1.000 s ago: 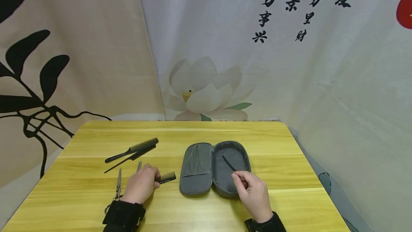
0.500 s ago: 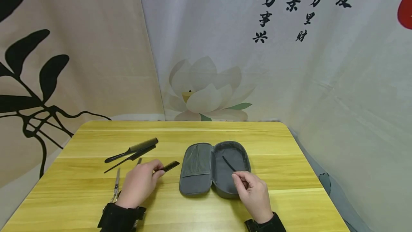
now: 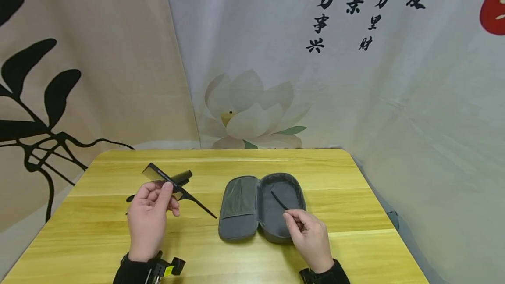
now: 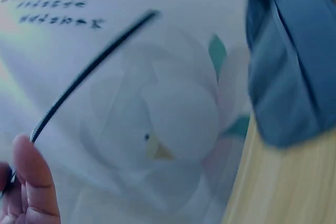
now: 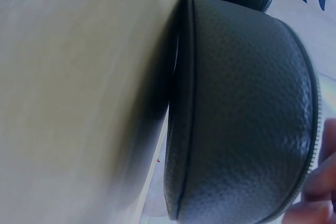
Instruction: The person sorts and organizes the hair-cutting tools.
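In the head view my left hand point(image 3: 149, 214) is raised over the left of the table, thumb and fingers pinching a black rat-tail comb point(image 3: 159, 173). Its toothed end points up and left, its thin tail down and right. The left wrist view shows that tail point(image 4: 86, 72) above the fingers. An unzipped grey case point(image 3: 238, 227) lies spread flat to the right, with a pocket in its left half. My right hand point(image 3: 311, 238) pinches a thin dark strip point(image 3: 279, 200) over the case's deeper right half; I cannot tell what the strip is.
Behind the left hand lie more dark combs point(image 3: 183, 176), partly covered by it. The wooden table point(image 3: 378, 249) ends at a printed cloth backdrop point(image 3: 252, 65). In the right wrist view the case's textured side wall point(image 5: 247, 114) stands up beside the right fingers.
My left hand has risen from the table with the comb and turned over, so the comb's tail now points right. The scissors seen earlier are out of sight. The right hand stays put.
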{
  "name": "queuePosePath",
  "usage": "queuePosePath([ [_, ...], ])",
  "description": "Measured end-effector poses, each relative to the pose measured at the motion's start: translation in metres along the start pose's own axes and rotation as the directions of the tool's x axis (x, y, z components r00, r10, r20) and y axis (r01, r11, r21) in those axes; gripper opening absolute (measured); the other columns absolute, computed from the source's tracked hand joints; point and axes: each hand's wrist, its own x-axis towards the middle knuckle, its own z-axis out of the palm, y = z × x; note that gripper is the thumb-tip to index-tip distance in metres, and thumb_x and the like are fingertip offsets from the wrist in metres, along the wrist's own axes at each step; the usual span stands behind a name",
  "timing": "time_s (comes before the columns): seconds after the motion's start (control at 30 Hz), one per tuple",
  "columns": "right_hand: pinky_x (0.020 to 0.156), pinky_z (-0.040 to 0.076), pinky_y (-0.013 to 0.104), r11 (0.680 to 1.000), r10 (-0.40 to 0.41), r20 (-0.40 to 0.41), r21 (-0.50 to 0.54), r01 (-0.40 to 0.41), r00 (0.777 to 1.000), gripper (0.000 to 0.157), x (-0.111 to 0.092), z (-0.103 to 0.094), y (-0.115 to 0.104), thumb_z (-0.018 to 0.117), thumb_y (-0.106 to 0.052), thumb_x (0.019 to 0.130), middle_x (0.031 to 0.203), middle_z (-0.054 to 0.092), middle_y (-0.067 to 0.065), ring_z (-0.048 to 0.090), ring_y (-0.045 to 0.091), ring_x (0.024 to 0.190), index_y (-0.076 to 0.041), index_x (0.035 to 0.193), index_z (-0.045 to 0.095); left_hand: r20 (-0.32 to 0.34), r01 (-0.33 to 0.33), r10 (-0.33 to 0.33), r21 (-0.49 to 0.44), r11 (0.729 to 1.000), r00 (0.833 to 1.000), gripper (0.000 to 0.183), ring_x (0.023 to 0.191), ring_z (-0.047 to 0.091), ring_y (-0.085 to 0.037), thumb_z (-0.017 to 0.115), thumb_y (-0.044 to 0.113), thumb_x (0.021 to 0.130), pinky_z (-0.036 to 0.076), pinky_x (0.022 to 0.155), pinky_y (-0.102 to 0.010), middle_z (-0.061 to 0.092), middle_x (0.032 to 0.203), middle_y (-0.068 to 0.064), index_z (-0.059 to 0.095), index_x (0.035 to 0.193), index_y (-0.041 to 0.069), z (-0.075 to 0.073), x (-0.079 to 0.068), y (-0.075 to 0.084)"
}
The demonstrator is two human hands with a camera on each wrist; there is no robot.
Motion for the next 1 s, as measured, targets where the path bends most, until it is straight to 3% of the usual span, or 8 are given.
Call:
queuePosePath([
  [0.07,0.055,0.043,0.011,1.0,-0.015,-0.007,0.007,0.015,1.0,0.022,0.0,0.0,0.0,0.085,0.004,0.085,0.076,0.068,-0.011,0.051,-0.005,0.063,-0.015,0.096,0.081,0.018,0.105,-0.103,-0.193,0.976,0.994,0.021,0.059,0.068,-0.015,0.063,0.018,0.109,0.059,0.054,-0.026,0.073,0.078,-0.005,0.057,0.112,-0.002,0.0,-0.001,0.001],
  [0.2,0.056,0.045,0.011,0.999,-0.04,-0.02,0.031,0.041,0.999,0.023,0.0,0.0,0.0,0.084,0.006,0.085,0.077,0.07,-0.005,0.055,-0.001,0.064,-0.012,0.1,0.081,0.144,0.224,-0.189,-0.288,0.931,0.971,0.027,0.074,0.077,-0.014,0.058,0.022,0.112,0.066,0.068,-0.028,0.079,0.091,-0.003,0.053,0.121,-0.003,0.01,-0.012,-0.006],
  [0.37,0.058,0.045,0.012,0.995,-0.068,-0.018,0.067,0.069,0.998,0.028,-0.001,0.0,-0.001,0.084,0.008,0.084,0.081,0.072,0.0,0.057,0.002,0.066,-0.01,0.106,0.081,0.288,0.325,-0.254,-0.234,0.916,0.923,0.031,0.085,0.08,-0.016,0.057,0.026,0.113,0.067,0.081,-0.033,0.082,0.098,-0.005,0.046,0.126,0.0,0.033,-0.031,-0.014],
  [0.57,0.06,0.043,0.011,0.991,-0.104,0.009,0.087,0.103,0.994,0.03,-0.001,0.001,0.0,0.086,0.006,0.081,0.082,0.07,-0.001,0.054,0.002,0.068,-0.008,0.108,0.08,0.36,0.424,-0.342,-0.181,0.887,0.868,0.031,0.083,0.081,-0.022,0.062,0.027,0.111,0.067,0.085,-0.036,0.082,0.092,-0.011,0.044,0.118,0.002,0.054,-0.05,-0.016],
  [0.73,0.06,0.041,0.009,0.985,-0.137,0.045,0.107,0.132,0.99,0.028,-0.001,0.001,0.0,0.085,0.009,0.08,0.08,0.07,-0.003,0.051,0.001,0.066,-0.006,0.104,0.08,0.406,0.456,-0.351,-0.198,0.868,0.844,0.032,0.082,0.082,-0.022,0.063,0.027,0.11,0.067,0.085,-0.037,0.082,0.093,-0.014,0.042,0.115,0.003,0.061,-0.056,-0.02],
  [1.0,0.059,0.039,0.007,0.976,-0.18,0.05,0.133,0.172,0.982,0.032,-0.001,0.002,-0.001,0.088,0.003,0.08,0.078,0.066,-0.006,0.047,0.0,0.064,-0.012,0.106,0.08,0.479,0.466,-0.311,-0.246,0.85,0.821,0.037,0.09,0.082,-0.023,0.064,0.026,0.109,0.068,0.084,-0.038,0.078,0.108,-0.022,0.042,0.124,0.0,0.064,-0.06,-0.023],
])
